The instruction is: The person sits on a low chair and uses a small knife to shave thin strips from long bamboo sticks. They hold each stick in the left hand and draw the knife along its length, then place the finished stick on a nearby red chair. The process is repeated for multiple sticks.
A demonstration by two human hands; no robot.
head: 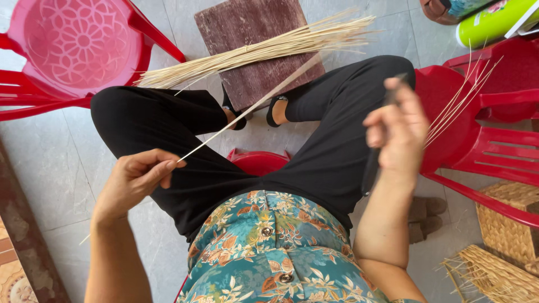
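Thin strip: a single long pale strip (252,106) of split cane or bamboo runs from the left hand at about 8 o'clock up across the lap toward 1 o'clock, its far end lying over the bundle. It is held out at arm's length, likely so that its whole length can be worked.

Left hand: the left hand (135,182) is nearly closed, thumb and forefinger pinching the near end of the thin strip, the other fingers curled under.

Right hand: the right hand (396,132), at 3 o'clock, is raised and closed round a dark slim tool (373,163), possibly a knife; the hand is blurred, so I cannot tell the blade for sure. The tool hangs clear of the strip.

Bundle: a sheaf of like pale strips (258,51) lies at 12 o'clock on a dark reddish board (247,25), within easy reach beyond the feet.

Loose strips: a few more strips (457,104) lie on the seat of a red plastic chair (466,146) at 3 o'clock, kept apart from the bundle.

Person: seated low, knees spread in black trousers (331,151), floral top at 6 o'clock.

Surroundings: another red chair (78,45) at 10 o'clock; woven baskets (508,224) at 4 o'clock; pale tiled floor (62,168).
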